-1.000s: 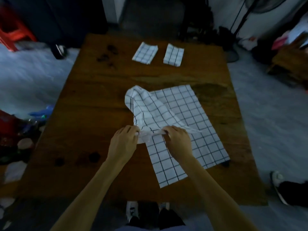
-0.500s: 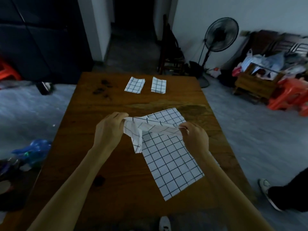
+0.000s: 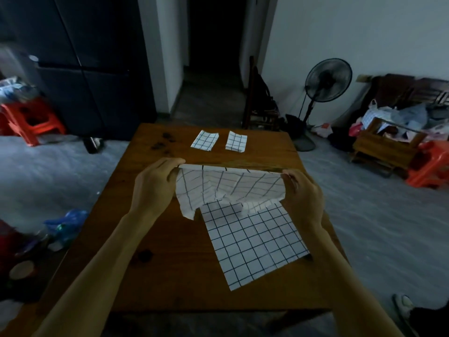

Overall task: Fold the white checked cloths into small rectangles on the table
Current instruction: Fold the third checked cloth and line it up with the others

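**Head view: both hands hold a checked cloth stretched above the table**

Head camera looks down along two bare forearms to a wooden table (image 3: pixel 170 263). The left hand (image 3: pixel 155 186) and the right hand (image 3: pixel 303 193) are raised over the tabletop, well apart, each at one end of a white checked cloth (image 3: pixel 230 188). The left hand's fingers curl over the cloth's upper left corner, pinching it against the thumb. The right hand grips the upper right corner in the same way, fingers curled round the edge. Between the two hands the cloth's top edge runs taut and nearly level, and the fabric hangs down from it in loose folds, one tail drooping lower just below the left hand.

Beneath the hands, and reaching toward the person and to the right hand's side, a second white checked cloth (image 3: pixel 255 242) lies spread flat on the table, turned at an angle, its near corner close to the table's edge. Its far edge is hidden behind the hanging cloth.

Beyond the hands, near the table's far end, two small folded checked cloths lie side by side with a gap between them: one (image 3: pixel 204 140) ahead of the left hand, the other (image 3: pixel 236 141) more toward the right hand.

Further off to the right stands a floor fan (image 3: pixel 328 80); a red plastic stool (image 3: pixel 31 119) sits far out on the left hand's side.
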{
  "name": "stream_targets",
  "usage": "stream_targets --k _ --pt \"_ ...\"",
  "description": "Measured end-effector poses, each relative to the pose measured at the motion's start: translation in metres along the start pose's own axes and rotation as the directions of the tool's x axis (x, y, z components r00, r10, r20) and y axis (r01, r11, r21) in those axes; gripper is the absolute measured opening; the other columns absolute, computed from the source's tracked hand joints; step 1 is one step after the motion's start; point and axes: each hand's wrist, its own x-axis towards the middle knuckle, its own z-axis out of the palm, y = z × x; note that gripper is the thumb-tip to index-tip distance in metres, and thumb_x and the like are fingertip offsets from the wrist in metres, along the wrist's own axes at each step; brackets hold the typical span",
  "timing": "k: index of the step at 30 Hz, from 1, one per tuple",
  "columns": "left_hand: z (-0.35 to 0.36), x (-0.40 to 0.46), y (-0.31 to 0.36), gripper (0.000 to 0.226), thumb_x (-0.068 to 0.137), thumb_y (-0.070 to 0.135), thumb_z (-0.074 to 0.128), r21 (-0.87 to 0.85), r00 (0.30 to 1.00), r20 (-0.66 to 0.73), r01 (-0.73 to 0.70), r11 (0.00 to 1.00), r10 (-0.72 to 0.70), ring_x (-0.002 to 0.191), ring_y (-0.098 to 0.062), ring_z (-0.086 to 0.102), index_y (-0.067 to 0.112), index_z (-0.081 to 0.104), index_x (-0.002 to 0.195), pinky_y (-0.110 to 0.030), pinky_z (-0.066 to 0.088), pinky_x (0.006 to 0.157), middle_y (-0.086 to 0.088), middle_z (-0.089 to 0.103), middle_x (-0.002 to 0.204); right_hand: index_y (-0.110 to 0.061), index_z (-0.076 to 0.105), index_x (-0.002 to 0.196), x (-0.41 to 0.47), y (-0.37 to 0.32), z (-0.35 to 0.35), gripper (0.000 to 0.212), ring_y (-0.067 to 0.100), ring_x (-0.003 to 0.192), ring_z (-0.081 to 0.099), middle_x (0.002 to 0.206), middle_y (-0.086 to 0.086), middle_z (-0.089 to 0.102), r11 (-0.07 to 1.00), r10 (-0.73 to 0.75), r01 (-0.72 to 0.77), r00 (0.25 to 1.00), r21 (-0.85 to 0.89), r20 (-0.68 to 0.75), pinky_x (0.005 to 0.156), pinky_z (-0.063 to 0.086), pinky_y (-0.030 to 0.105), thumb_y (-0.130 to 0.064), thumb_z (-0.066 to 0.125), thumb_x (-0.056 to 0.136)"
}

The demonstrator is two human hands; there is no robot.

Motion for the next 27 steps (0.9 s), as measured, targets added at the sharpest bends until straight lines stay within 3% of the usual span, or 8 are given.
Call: stream_targets --k 5,12,20,24,27 --pt "-0.025 -0.02 0.042 0.025 0.088 0.005 0.055 0.037 0.994 -0.112 -0.007 0.999 0.011 0.091 -0.027 0.066 0.0 0.063 0.11 -0.03 0.05 0.077 -0.017 0.068 0.104 -0.007 0.066 0.103 -0.006 -0.001 -0.038 0.018 0.007 0.082 0.056 0.095 0.006 0.068 0.995 -0.01 0.018 0.997 0.1 -0.079 0.068 0.036 0.009 -0.021 0.058 0.094" --pt "-0.05 -0.012 0.074 0.02 0.089 0.0 0.057 0.091 0.98 -0.195 -0.032 0.995 0.05 0.093 -0.025 0.064 0.001 0.065 0.108 -0.027 0.045 0.083 -0.015 0.068 0.103 -0.007 0.066 0.104 0.0 0.006 -0.066 0.02 0.008 0.083 0.057 0.094 0.006 0.069 0.979 -0.032 0.072 0.978 0.19 -0.204 0.068 0.045 0.02 -0.022 0.056 0.094" --pt "0.008 0.036 0.029 0.018 0.088 -0.001 0.056 0.124 1.0 0.009 0.004 0.992 -0.005 0.09 -0.034 0.062 -0.001 0.065 0.103 -0.033 0.043 0.079 -0.02 0.066 0.1 -0.007 0.067 0.103 0.031 0.041 -0.016 0.02 0.011 0.078 0.058 0.095 0.006 0.068 0.99 -0.114 0.116 0.993 0.076 -0.026 0.066 0.052 0.026 -0.019 0.052 0.096" --pt "0.065 0.055 -0.023 0.019 0.083 -0.007 0.059 0.075 0.992 0.122 -0.027 0.997 0.018 0.087 -0.037 0.063 -0.004 0.066 0.101 -0.042 0.049 0.077 -0.023 0.066 0.098 -0.005 0.069 0.09 0.039 0.061 0.029 0.01 0.006 0.071 0.052 0.083 0.006 0.068 0.995 -0.096 0.096 0.995 0.01 0.026 0.065 0.039 0.011 -0.005 0.06 0.091" --pt "0.103 0.065 -0.061 0.022 0.082 -0.009 0.06 0.029 0.973 0.231 -0.011 1.0 0.004 0.085 -0.035 0.064 -0.005 0.066 0.102 -0.038 0.051 0.074 -0.022 0.067 0.097 -0.001 0.071 0.09 0.046 0.071 0.063 0.009 0.01 0.072 0.057 0.083 0.011 0.071 0.995 -0.086 0.089 0.994 -0.045 0.062 0.068 0.045 0.019 0.0 0.063 0.086"
